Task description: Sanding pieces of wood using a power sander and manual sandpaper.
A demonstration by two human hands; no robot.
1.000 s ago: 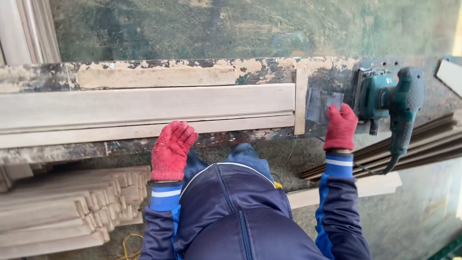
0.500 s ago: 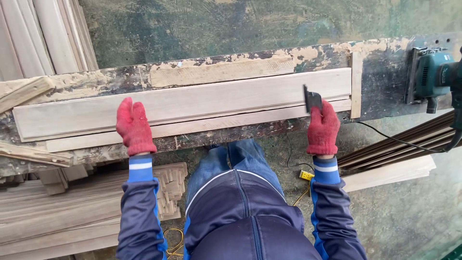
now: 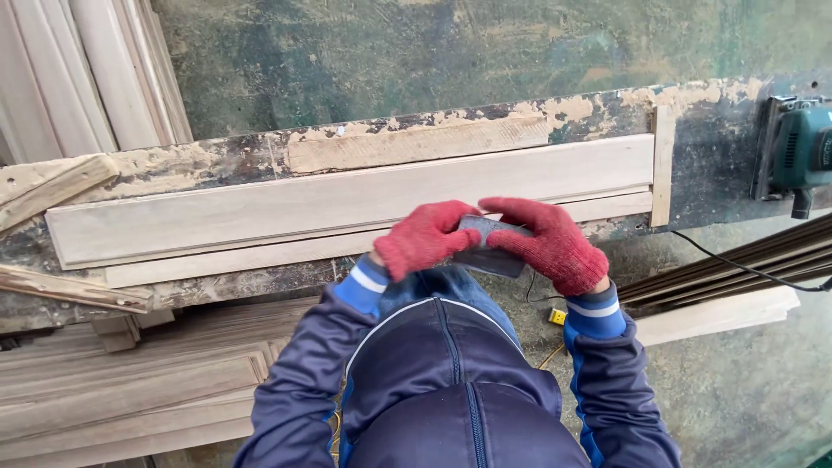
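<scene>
There, both red-gloved hands met in front of the person's chest, at the near edge of the workbench [image 3: 217, 165]. The left hand [image 3: 423, 239] and the right hand [image 3: 548, 241] each gripped one dark grey sheet of sandpaper [image 3: 490, 247], fingers curled over its ends. One long pale moulded board [image 3: 347, 201] lay along the bench just beyond the hands, untouched. One green power sander [image 3: 802, 152] sat at the bench's far right, well apart. Several boards lay stacked [image 3: 121, 390] on the floor below
</scene>
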